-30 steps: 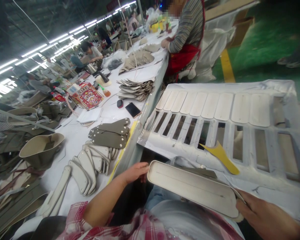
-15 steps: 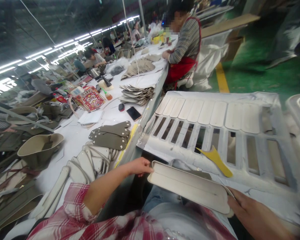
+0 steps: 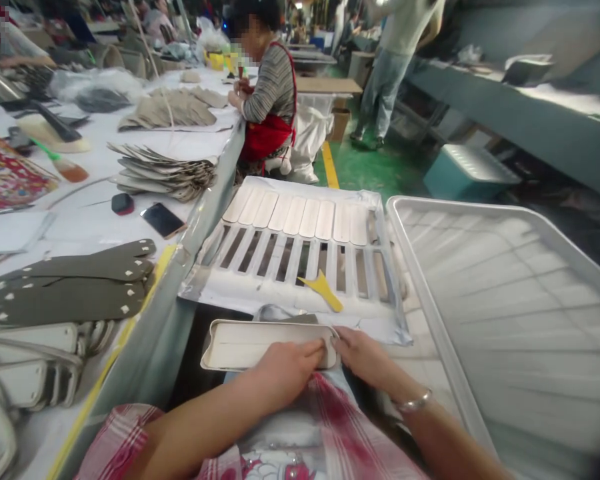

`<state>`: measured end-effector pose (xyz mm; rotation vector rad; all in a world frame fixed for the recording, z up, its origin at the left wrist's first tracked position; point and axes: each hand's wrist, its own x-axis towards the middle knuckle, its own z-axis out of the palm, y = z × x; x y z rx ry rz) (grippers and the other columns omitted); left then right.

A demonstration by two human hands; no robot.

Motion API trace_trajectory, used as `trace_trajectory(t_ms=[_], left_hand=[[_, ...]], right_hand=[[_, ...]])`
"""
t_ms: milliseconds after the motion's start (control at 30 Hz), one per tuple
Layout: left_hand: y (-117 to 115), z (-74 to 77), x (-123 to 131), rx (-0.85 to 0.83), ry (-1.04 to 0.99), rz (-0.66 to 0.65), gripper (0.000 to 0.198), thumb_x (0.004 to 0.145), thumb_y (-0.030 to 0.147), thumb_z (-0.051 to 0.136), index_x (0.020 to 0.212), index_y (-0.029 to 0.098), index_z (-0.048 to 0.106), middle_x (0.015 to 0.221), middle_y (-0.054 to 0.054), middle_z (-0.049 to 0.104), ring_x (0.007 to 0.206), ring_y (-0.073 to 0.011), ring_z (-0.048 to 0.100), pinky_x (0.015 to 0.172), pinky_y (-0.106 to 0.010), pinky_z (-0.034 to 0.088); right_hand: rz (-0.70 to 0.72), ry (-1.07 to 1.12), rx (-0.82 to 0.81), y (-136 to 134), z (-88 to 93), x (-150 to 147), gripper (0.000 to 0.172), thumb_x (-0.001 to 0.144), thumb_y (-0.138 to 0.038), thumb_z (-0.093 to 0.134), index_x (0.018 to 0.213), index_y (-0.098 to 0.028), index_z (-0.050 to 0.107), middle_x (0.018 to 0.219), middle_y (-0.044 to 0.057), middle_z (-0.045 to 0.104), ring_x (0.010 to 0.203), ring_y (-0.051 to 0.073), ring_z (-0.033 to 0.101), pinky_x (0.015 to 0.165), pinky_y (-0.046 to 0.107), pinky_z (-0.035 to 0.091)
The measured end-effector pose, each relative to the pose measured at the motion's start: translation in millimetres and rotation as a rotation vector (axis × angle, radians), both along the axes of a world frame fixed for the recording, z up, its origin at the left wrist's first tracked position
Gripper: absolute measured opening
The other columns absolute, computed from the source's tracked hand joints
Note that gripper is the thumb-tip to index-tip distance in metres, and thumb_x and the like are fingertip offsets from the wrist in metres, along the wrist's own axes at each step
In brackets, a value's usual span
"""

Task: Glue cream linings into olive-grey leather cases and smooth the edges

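- The long cream panel (image 3: 240, 345), round-cornered with a raised rim, lies crosswise in front of the person, over the lap and just on the near side of the slotted white rack (image 3: 260, 291).
- The left hand (image 3: 287, 365) reaches over the panel's near edge, fingertips against its inner face near the right end; its thumb is hidden, so I cannot tell whether it grips.
- The right hand (image 3: 361, 357) grasps the panel's right end by the rim; a bracelet (image 3: 416, 403) circles that wrist.
- A row of similar pale panels (image 3: 290, 213) lies along the rack's far side; a yellow forked piece (image 3: 326, 294) rests on its near part.
- To the right stands a large rimmed tray (image 3: 480, 205).
- On the left table (image 3: 93, 208) are dark olive strips (image 3: 75, 283), a phone (image 3: 163, 220) and a stack of grey pieces (image 3: 163, 175).
- Farther off, a co-worker in a striped top (image 3: 270, 90) sits at the table's edge.
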<state>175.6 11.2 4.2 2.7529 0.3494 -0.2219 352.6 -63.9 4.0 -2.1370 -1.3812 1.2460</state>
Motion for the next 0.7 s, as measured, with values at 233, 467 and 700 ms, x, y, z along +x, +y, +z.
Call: trace_trajectory(t_ms=[233,467,700], left_hand=[[4,0.3,-5,0.011,-0.044,-0.013,0.039,0.085,0.025,0.045,0.124,0.022,0.044,0.128,-0.003,0.05,0.072,-0.0164,0.061,0.06,-0.028,0.05],[5,-1.6,-7,0.097,-0.053,-0.119,0.035,0.084,0.021,0.042,0.118,0.016,0.052,0.132,-0.007,0.046,0.067,-0.0154,0.057,0.057,-0.029,0.048],[4,-9.4,-8,0.155,-0.067,-0.204,0.037,0.085,0.028,0.045,0.118,0.014,0.055,0.14,-0.014,0.034,0.074,-0.0169,0.057,0.058,-0.03,0.047]], right_hand=[[-0.026,-0.177,0.034,-15,-3.3,-9,0.034,0.091,-0.044,0.035,0.105,-0.017,0.05,0.072,0.004,0.065,0.064,0.019,0.064,0.057,0.026,0.044],[0.34,-0.728,-0.056,22,10.9,-18,0.024,0.092,-0.023,0.032,0.104,-0.02,0.053,0.074,0.006,0.068,0.069,0.022,0.066,0.053,0.026,0.04],[0.488,-0.52,-0.049,44,16.8,1,0.028,0.091,-0.019,0.032,0.083,-0.015,0.059,0.08,0.01,0.067,0.076,0.019,0.064,0.065,0.025,0.041]])
